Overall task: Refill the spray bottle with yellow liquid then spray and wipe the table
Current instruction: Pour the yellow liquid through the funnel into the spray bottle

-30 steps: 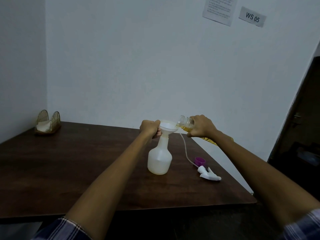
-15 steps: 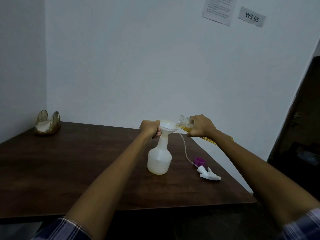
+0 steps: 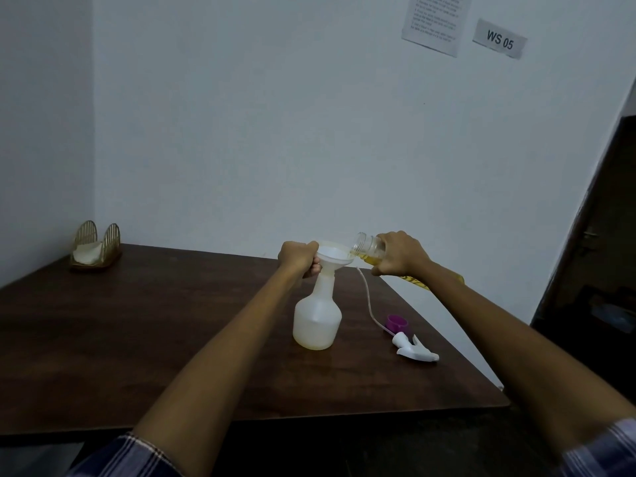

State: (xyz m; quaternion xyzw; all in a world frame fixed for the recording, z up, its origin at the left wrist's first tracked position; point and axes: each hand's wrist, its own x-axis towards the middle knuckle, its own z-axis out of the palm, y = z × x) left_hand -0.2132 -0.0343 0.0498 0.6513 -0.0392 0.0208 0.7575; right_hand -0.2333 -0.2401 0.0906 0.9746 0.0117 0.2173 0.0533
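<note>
A translucent white spray bottle (image 3: pixel 317 316) stands upright on the dark wooden table (image 3: pixel 144 325), with a thin layer of yellow liquid at its bottom. A white funnel (image 3: pixel 335 255) sits in its neck. My left hand (image 3: pixel 297 258) grips the funnel and bottle neck. My right hand (image 3: pixel 399 254) holds a clear bottle of yellow liquid (image 3: pixel 369 248) tipped on its side, its mouth over the funnel rim. The white spray head (image 3: pixel 414 349) with its long tube lies on the table to the right.
A purple cap (image 3: pixel 397 323) lies beside the spray head. A gold wire napkin holder (image 3: pixel 95 247) stands at the far left corner. A yellow cloth (image 3: pixel 418 280) peeks out under my right wrist. The table's right edge runs close to the spray head.
The clear bottle is tipped very slightly more towards the funnel. Both hands stay in the same place.
</note>
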